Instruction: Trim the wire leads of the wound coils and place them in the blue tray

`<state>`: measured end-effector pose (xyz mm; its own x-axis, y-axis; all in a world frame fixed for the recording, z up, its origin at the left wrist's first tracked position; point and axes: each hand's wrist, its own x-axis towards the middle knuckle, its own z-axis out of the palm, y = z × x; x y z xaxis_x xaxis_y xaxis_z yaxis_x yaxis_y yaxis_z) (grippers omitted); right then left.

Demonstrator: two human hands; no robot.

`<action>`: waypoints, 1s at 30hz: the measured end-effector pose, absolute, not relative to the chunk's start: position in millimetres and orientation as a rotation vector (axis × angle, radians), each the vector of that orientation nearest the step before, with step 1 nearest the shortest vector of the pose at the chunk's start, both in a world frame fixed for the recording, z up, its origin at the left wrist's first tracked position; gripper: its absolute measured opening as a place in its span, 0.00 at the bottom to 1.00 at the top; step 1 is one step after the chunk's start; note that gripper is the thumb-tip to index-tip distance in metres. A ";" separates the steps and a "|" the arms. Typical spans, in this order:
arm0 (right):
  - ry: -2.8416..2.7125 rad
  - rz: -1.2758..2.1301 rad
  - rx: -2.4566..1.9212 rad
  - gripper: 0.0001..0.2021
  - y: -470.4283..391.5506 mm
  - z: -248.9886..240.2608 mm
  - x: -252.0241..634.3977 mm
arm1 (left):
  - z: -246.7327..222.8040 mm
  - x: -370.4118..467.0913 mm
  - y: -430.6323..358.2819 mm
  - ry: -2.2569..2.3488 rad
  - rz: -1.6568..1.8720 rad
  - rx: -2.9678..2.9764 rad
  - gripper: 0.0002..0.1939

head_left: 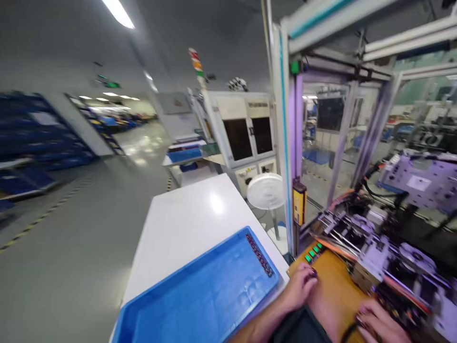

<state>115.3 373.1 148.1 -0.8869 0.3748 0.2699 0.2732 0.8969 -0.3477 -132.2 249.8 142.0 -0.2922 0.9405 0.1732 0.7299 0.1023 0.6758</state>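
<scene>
My left hand [301, 287] is over the left edge of an orange work surface [330, 286], its fingers closed on a small dark part [313, 272]. Just beyond it is a row of green buttons [313, 252]. At the lower right, my right hand [380, 323] is blurred, with its fingers bent round small dark pieces I cannot make out clearly. To the left, a blue tray [200, 290] lies on a white table [182, 224]. A line of small dark parts [259, 255] rests along the tray's far right side.
Machine fixtures [374, 257] with cables and metal blocks stand right of the orange surface. An aluminium frame post [285, 143] carries a yellow sensor box [299, 204]. A round white stool [266, 190] stands behind the table, before a white cabinet machine [243, 128].
</scene>
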 end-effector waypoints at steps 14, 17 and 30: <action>-2.762 0.490 -0.739 0.03 357.1 112.1 81.4 | 81.4 -106.0 278.7 1.928 0.703 1.887 0.04; -2.629 0.416 -0.764 0.06 347.3 146.6 127.9 | 93.7 -113.2 278.7 1.944 0.747 1.967 0.03; -2.552 -0.246 -1.663 0.10 466.8 289.4 374.8 | 283.4 -16.8 462.7 1.385 0.565 2.783 0.18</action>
<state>374.8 466.8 289.4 -0.4048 0.9005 0.1589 0.9143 0.3956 0.0873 -16.8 462.7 283.4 0.5516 0.7689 0.3232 0.7754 -0.6155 0.1410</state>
